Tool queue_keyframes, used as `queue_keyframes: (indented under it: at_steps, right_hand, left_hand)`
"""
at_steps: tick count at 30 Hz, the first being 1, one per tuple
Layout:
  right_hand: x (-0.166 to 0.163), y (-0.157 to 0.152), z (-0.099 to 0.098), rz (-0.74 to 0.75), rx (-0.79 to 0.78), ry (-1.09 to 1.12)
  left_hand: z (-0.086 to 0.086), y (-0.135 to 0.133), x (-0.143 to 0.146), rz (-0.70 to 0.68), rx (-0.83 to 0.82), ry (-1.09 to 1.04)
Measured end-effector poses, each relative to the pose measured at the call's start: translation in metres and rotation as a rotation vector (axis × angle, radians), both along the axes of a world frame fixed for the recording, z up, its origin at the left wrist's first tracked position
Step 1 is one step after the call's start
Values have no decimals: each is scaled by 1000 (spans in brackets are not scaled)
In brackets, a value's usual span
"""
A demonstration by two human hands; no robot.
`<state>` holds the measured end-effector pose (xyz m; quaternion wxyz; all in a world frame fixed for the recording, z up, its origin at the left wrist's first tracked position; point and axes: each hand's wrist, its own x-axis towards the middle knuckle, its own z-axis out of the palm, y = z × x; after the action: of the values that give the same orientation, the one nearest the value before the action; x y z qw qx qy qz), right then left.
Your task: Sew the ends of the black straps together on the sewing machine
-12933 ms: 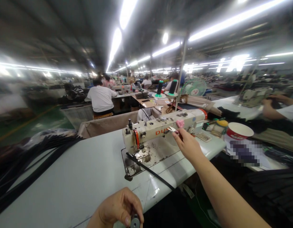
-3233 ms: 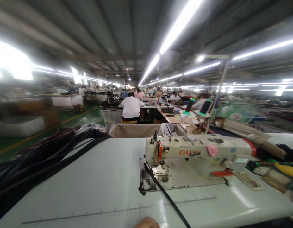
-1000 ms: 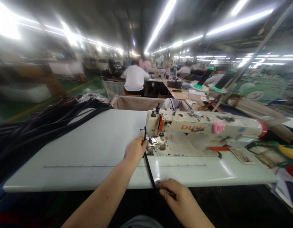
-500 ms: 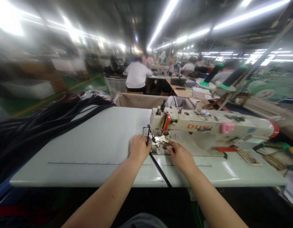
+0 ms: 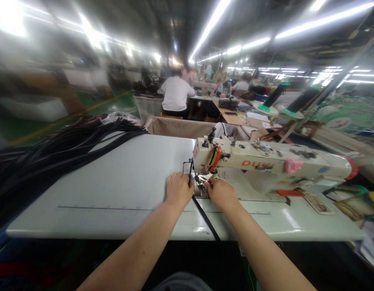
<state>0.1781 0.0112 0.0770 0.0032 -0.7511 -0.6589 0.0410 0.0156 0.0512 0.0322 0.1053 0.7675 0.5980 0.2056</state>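
Note:
My left hand (image 5: 178, 190) is closed on a narrow black strap (image 5: 206, 218) at the left side of the sewing machine (image 5: 235, 155). One end of the strap stands up past my thumb; the other runs down over the table's front edge. My right hand (image 5: 222, 195) is at the needle area, its thumb and forefinger pinched together beside the shiny metal presser foot (image 5: 202, 178). Whatever those fingers hold is too small and too hidden to make out.
Many black straps (image 5: 68, 149) lie heaped across the left of the white table (image 5: 120, 182). A fabric-lined bin (image 5: 177, 127) stands behind it. Thread cones (image 5: 302, 101) rise at the back right. A co-worker in a white top (image 5: 176, 95) sits further off.
My right hand has moved left, closer to the presser foot and my left hand. The left hand keeps its grip on the strap, and the view has shifted slightly.

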Motion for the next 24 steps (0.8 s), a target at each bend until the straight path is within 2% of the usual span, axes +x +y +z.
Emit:
queue_keyframes:
  at_steps: [12, 24]
  right_hand:
    - [-1, 8, -6, -33, -27, -16]
    - [2, 3, -8, -98, 29, -72]
  left_hand:
    - [0, 0, 2, 7, -16, 33]
    - [-1, 1, 1, 7, -15, 13]
